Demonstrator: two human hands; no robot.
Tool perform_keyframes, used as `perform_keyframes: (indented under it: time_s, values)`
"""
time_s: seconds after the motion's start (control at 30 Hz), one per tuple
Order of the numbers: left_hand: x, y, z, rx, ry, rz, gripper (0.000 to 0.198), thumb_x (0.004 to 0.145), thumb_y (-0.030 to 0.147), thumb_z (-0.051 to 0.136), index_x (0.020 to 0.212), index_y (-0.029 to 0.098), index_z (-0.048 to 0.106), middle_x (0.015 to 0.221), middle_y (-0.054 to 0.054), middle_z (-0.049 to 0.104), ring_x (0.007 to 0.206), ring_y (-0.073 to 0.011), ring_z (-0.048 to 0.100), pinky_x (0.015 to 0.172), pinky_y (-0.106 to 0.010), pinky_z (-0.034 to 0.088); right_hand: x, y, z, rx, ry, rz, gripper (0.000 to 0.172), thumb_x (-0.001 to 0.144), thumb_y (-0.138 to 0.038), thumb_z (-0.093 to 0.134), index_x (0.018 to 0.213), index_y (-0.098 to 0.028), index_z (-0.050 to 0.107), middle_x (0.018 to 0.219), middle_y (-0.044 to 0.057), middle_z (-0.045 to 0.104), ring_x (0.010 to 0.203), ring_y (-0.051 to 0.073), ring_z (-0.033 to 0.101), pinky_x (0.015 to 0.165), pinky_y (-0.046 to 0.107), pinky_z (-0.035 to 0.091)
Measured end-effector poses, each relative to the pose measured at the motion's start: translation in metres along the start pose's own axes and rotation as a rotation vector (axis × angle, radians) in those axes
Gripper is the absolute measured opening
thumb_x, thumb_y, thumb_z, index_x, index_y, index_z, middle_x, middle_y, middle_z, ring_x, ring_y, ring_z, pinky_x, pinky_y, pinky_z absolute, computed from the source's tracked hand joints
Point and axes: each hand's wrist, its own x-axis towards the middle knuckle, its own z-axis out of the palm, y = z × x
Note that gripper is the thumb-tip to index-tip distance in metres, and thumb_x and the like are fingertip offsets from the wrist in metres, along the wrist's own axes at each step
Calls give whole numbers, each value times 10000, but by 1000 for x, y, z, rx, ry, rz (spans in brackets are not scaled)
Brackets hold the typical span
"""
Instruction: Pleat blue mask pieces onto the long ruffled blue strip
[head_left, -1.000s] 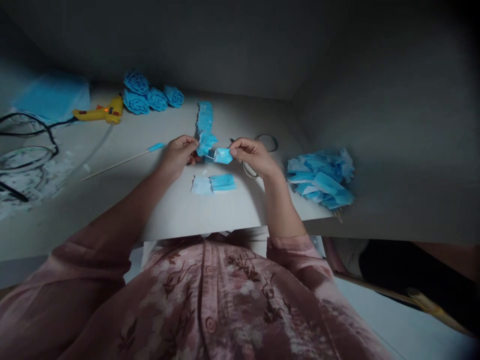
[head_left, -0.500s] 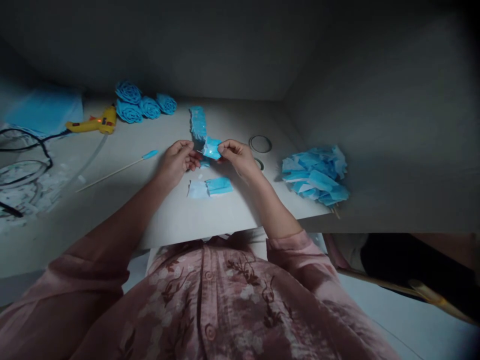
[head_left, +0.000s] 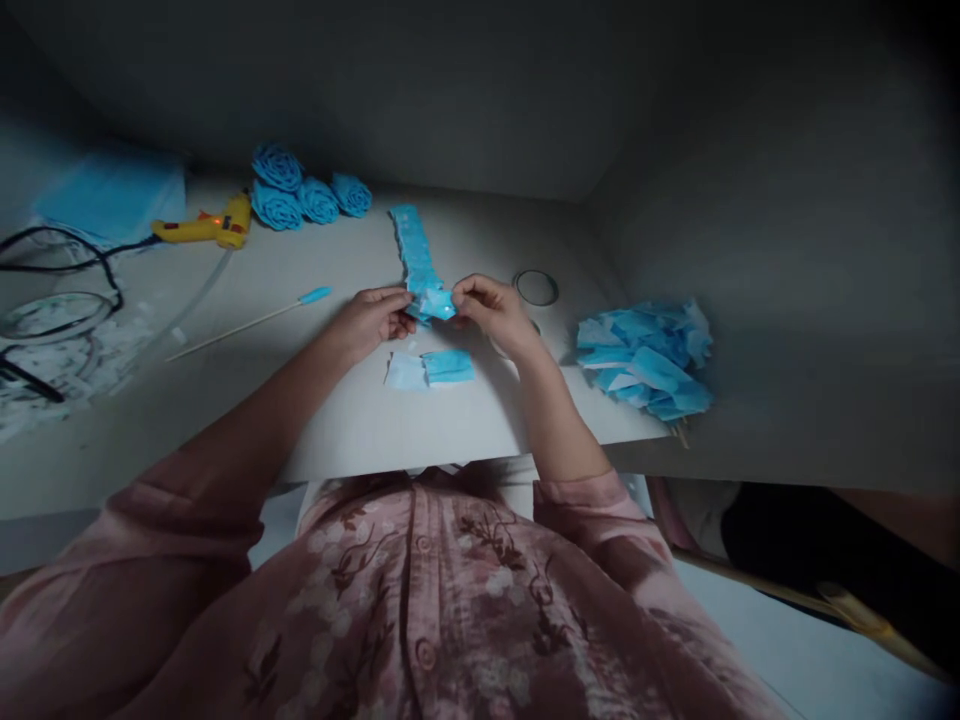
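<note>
Right hand (head_left: 498,312) pinches a blue fabric piece (head_left: 438,304); left hand (head_left: 376,318) apparently grips its other edge. Judged light, limp, tearable; hold by edges.

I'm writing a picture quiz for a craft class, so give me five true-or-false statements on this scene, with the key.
1. The right hand pinches a small blue piece. True.
2. Four blue rosettes sit beside the yellow glue gun. True.
3. The glue gun is being held. False: it lies on the table.
4. A stick lies between the hands. False: the blue-tipped stick lies left of the left hand.
5. Only one rosette is visible. False: there are four.
</note>
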Motion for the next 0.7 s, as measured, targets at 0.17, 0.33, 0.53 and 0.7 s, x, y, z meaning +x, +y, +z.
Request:
perform_keyframes:
  time_s: [0.17,0.33,0.53,0.7]
  values:
    - [1,-3,2,-71,64,65,202,811,281,872,870,127,757,674,-43,707,577,-133,641,542,-231,478,-4,-9,-6,-12,-8,2,542,696,-692,930,812,-209,715,726,-20,680,667,123,626,698,274,564]
    - [0,-8,4,-55,32,51,309,777,382,921,885,153,744,719,-39,725,584,-150,637,545,-262,485,-10,-7,16,-82,-147,48,436,768,-583,906,830,-190,727,710,-23,664,682,126,635,701,272,556]
    - [3,-12,3,-23,51,94,261,832,375,882,810,177,713,678,-11,661,554,-126,569,522,-250,427,-10,7,27,-111,-80,-7,341,839,-520,821,848,-202,697,744,-24,688,689,125,650,696,272,537]
    - [8,-17,3,-58,81,136,232,828,335,878,781,178,712,663,4,616,589,-122,544,564,-245,447,-6,15,27,-86,-29,-8,393,839,-579,824,848,-213,681,755,-23,698,690,128,663,714,290,584]
